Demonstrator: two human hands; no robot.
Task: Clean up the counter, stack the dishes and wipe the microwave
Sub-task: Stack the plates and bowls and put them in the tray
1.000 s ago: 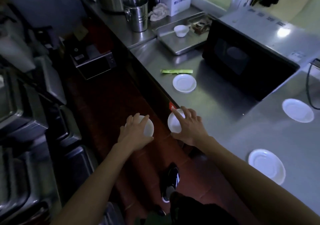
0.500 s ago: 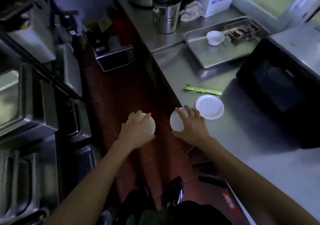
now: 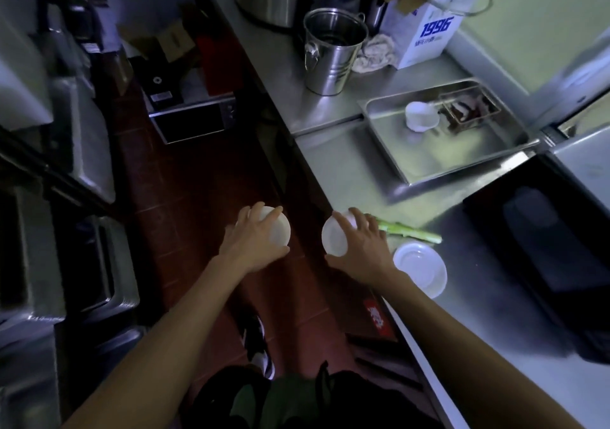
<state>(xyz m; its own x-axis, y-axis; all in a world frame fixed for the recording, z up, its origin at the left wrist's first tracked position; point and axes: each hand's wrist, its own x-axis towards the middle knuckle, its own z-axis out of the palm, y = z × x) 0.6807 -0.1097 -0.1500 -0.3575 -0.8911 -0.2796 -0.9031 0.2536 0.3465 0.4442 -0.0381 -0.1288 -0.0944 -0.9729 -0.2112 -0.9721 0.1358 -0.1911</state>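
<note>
Two bare hands are out in front of the person, each with one small white round dish. The left hand [image 3: 254,243] has its fingers curled over the top of a white round dish [image 3: 279,230], so its grip is closed around that dish, held above the dark red tiled floor [image 3: 171,197] beside the stainless steel tabletop [image 3: 333,171]. The right hand [image 3: 361,247] grips a second white round dish [image 3: 335,238] the same way, fingers spread and bent over its back, at the near edge of the tabletop. That makes two dishes in hand. A third white round saucer [image 3: 421,268] lies flat on the tabletop just beside the right wrist, and one pale green stalk-like strip [image 3: 409,230] lies on the tabletop just beyond it, close to the right fingertips. Farther back, one shallow rectangular steel tray [image 3: 455,161] sits on the tabletop holding one small white cup [image 3: 421,116] and one small dark wire basket [image 3: 468,111], the two just beside each other. One black microwave [image 3: 544,240] stands at the right, its dark door facing the person. Behind the tray stand one shiny steel bucket with side handles [image 3: 331,52], one crumpled pale cloth [image 3: 374,53] next to it, and one white carton printed 1996 in blue [image 3: 425,37].
</note>
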